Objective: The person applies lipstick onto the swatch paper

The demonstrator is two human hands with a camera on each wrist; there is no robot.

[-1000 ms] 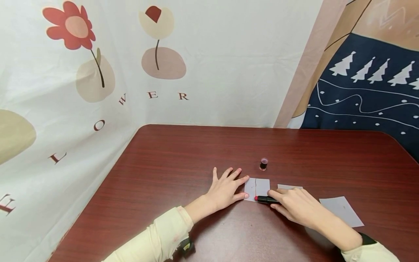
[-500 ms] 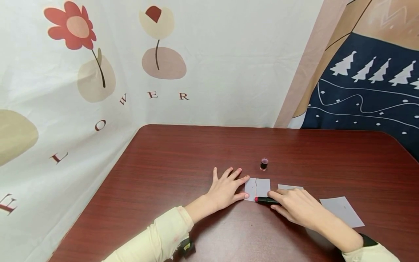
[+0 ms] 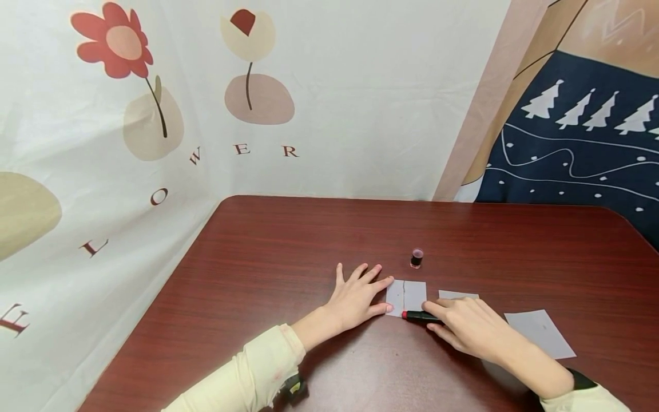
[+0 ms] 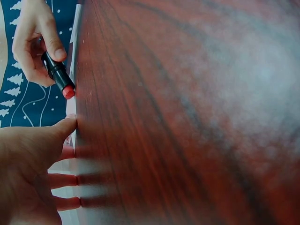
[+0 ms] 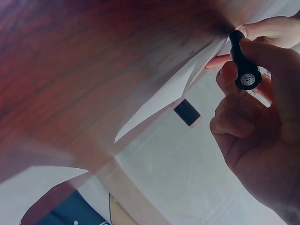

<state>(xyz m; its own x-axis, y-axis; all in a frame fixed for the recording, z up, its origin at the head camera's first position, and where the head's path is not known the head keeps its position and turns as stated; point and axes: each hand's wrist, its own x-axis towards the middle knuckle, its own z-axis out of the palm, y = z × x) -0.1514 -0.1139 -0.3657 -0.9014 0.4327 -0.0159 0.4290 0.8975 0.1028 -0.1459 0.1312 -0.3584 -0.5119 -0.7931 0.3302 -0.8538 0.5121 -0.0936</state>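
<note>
My right hand (image 3: 471,326) pinches a black lipstick (image 3: 423,316) between thumb and fingers, its red tip pointing left. The tip is at the lower edge of a small square of pale paper (image 3: 415,293), where a thin line runs from top to bottom. In the right wrist view, a round label marked 04 shows on the base of the lipstick (image 5: 246,70). My left hand (image 3: 355,298) lies with fingers spread, thumb and index fingertips on the paper's left edge. The left wrist view shows the red lipstick tip (image 4: 68,92) just beyond my left thumb.
Behind the paper stands a small lipstick cap (image 3: 416,258), clear and black. Two more pale pieces of paper lie to the right, one (image 3: 457,294) partly under my right hand, the other (image 3: 542,334) beyond the wrist. Printed cloth (image 3: 360,114) hangs behind the brown table (image 3: 288,240).
The lipstick tip has moved slightly down to the paper's lower edge. My left hand stays where it was, and the view has shifted a little.
</note>
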